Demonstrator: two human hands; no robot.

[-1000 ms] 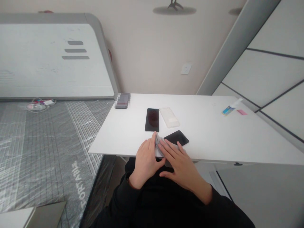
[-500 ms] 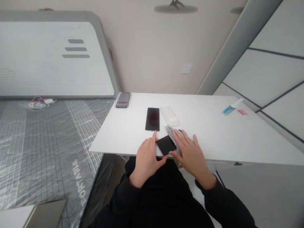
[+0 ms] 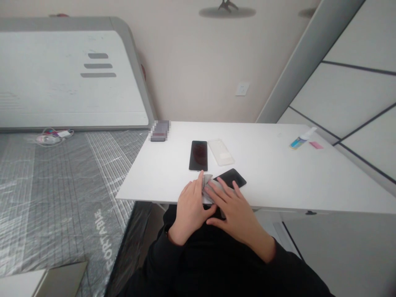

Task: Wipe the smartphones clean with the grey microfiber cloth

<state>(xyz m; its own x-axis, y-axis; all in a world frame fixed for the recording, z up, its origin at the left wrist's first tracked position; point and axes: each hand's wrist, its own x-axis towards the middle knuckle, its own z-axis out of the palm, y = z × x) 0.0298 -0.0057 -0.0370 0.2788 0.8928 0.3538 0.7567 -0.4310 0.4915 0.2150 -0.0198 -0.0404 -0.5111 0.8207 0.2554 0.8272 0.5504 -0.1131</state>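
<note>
A black phone (image 3: 232, 177) lies slanted at the near edge of the white table (image 3: 272, 173). My right hand (image 3: 233, 208) presses a grey cloth (image 3: 209, 187) flat on the phone's near end. My left hand (image 3: 190, 208) rests beside it at the table edge, thumb and fingers steadying the phone's left end. A second black phone (image 3: 198, 155) lies face up just behind my hands, with a clear phone case (image 3: 220, 152) to its right.
A small dark box (image 3: 159, 131) sits at the table's back left corner. A spray bottle (image 3: 301, 139) and a pink item (image 3: 315, 145) lie at the far right. A grey wrapped mattress (image 3: 62, 189) is to the left of the table.
My right hand slid the cloth back from the phone's far end to its near end, uncovering the far part of the screen. My left hand stayed in place.
</note>
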